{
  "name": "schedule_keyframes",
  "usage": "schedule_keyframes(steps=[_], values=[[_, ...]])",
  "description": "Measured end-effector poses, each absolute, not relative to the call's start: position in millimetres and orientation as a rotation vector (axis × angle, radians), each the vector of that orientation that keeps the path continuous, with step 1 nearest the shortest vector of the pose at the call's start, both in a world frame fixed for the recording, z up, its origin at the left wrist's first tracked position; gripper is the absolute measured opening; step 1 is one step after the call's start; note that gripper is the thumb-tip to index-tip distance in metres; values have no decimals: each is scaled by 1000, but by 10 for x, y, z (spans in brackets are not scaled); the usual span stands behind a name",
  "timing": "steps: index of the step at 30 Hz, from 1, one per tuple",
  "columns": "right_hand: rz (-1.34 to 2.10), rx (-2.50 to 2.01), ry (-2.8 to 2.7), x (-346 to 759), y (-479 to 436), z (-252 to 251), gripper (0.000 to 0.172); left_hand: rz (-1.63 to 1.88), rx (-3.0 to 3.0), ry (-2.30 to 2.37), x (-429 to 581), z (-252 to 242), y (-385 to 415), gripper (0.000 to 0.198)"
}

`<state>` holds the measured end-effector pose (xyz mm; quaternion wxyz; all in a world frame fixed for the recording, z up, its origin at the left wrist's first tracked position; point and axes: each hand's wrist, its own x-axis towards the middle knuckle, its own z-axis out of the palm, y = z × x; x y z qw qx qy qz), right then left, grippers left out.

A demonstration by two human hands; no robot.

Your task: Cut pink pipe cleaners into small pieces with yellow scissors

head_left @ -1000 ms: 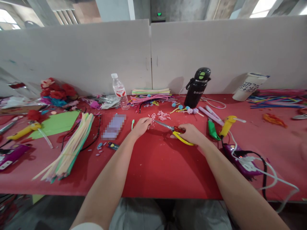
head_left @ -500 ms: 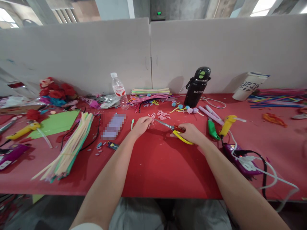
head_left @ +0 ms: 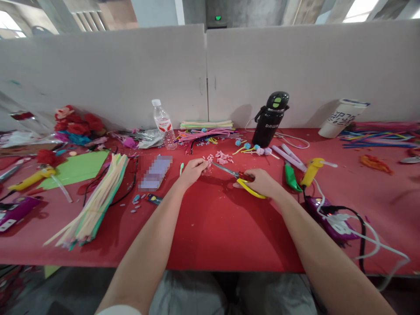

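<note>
My right hand [head_left: 260, 183] is closed around the handles of a pair of scissors [head_left: 227, 169] with yellow and red grips. Their blades point left, and the tips lie close to my left fingertips. My left hand [head_left: 194, 172] is closed in a pinch at the edge of some short pink cut pieces; what sits between its fingers is too small to make out. A small heap of pink pieces [head_left: 223, 157] lies just beyond the blades on the red tabletop [head_left: 223, 236]. Left of my left hand lies a small light-green stick [head_left: 181, 169].
A bundle of pale pipe cleaners [head_left: 95, 201] and a blurred-out flat object [head_left: 155, 173] lie left. Behind stand a water bottle [head_left: 164, 124] and a black flask [head_left: 271, 120]. A yellow glue gun [head_left: 311, 173] and a purple power strip [head_left: 331, 221] with cables are right.
Almost nothing differs. Both hands and the scissors keep their places, with only a slight shift of the whole view.
</note>
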<state>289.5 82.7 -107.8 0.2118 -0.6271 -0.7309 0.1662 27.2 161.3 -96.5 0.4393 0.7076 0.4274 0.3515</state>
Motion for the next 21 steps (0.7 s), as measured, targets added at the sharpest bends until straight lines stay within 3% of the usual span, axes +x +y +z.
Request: schedule_keyframes(steps=[21], values=[[465, -1737, -2045, 2894, 818, -1066, 56, 875, 1831, 1079, 268, -1020, 1643, 35]])
